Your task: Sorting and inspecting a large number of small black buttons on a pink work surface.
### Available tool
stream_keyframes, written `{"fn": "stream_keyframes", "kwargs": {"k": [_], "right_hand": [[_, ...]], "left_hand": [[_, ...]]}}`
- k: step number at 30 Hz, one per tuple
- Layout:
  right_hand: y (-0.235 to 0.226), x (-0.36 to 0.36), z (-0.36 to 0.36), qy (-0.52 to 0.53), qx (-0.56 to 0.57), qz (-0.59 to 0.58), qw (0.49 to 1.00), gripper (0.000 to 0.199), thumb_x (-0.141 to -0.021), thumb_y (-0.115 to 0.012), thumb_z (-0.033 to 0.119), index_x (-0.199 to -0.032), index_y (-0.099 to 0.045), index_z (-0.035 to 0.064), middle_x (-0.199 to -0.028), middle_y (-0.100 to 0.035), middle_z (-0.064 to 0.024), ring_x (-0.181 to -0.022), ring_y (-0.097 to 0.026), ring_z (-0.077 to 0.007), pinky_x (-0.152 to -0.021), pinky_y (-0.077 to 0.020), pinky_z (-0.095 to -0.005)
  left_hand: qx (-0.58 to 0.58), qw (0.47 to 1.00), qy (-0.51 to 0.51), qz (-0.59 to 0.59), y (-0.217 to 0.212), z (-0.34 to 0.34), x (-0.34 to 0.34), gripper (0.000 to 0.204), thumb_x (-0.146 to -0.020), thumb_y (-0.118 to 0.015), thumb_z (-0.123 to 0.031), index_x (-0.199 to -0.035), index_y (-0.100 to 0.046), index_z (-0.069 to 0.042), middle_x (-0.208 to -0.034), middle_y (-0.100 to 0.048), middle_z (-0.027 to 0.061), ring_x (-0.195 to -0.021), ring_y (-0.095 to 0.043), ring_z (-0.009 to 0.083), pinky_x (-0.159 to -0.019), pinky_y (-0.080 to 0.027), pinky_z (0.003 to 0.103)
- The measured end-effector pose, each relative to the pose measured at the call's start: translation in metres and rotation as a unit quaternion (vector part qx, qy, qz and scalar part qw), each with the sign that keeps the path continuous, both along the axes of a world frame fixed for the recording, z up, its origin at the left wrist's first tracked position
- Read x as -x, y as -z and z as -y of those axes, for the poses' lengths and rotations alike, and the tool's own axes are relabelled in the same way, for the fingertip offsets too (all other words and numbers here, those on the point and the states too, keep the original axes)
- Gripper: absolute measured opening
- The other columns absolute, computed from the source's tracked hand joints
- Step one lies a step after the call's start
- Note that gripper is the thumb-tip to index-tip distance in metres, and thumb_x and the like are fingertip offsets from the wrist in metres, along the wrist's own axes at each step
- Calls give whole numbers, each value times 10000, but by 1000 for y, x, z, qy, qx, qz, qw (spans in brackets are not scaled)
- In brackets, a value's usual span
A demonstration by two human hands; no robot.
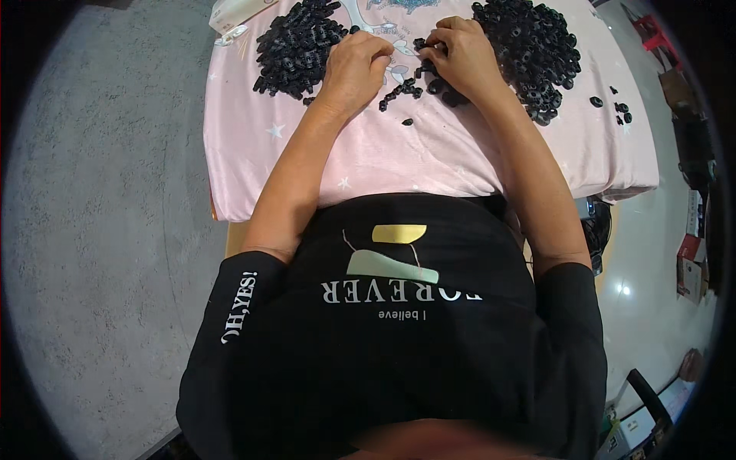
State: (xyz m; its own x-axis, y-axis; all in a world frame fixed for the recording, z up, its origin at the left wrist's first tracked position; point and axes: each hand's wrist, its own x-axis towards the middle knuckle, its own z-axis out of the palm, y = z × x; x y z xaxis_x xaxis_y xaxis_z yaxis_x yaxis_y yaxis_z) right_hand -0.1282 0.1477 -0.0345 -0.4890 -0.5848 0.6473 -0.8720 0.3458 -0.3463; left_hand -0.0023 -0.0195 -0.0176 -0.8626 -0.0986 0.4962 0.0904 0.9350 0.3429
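Glossy plastic pieces (pixel 533 50), smooth cloth (pixel 418 157)

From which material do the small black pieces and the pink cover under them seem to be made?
The small black pieces look like moulded plastic, perhaps rubber: dark, slightly glossy, with small highlights. The pink cover seems a soft, printed fabric, possibly synthetic: slight sheen, folds at its hanging edge.

The left forearm (pixel 295 176) and right forearm (pixel 533 172) cross the near edge of the worktop (pixel 245 172), converging toward its far side. The left hand (pixel 356 65) and right hand (pixel 464 57) sit apart, backs up, bent fingers (pixel 381 47) angled inward; whether fingertips meet is unclear.
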Motion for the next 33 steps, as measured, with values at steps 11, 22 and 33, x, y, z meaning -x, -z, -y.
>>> {"fn": "stream_keyframes", "kwargs": {"k": [11,22,33], "right_hand": [[2,3,2,-54,6,41,998,126,-745,-699,88,-863,-697,42,-1052,-673,-83,-1009,-592,-316,-893,-472,-390],[-10,-2,1,-78,39,112,990,155,-800,-680,48,-955,-665,47,-944,-686,-97,-908,-643,-287,-823,-508,-350],[-13,-2,0,-265,159,408,859,231,-966,-567,67,-1181,-648,48,-962,-659,-9,-834,-605,-78,-763,-498,-199]], "left_hand": [[-24,1000,-9,13,-4,-3,-2,108,-814,-668,-61,-904,-675,-3,-859,-635,110,-800,-643,258,-749,-511,331],[-59,998,-13,22,-5,-7,-1,94,-774,-701,-77,-862,-684,-48,-881,-649,112,-895,-618,306,-816,-486,395],[1,1000,-1,23,-4,-4,-3,113,-818,-669,-75,-911,-655,-11,-872,-625,117,-823,-633,286,-756,-499,361]]}}
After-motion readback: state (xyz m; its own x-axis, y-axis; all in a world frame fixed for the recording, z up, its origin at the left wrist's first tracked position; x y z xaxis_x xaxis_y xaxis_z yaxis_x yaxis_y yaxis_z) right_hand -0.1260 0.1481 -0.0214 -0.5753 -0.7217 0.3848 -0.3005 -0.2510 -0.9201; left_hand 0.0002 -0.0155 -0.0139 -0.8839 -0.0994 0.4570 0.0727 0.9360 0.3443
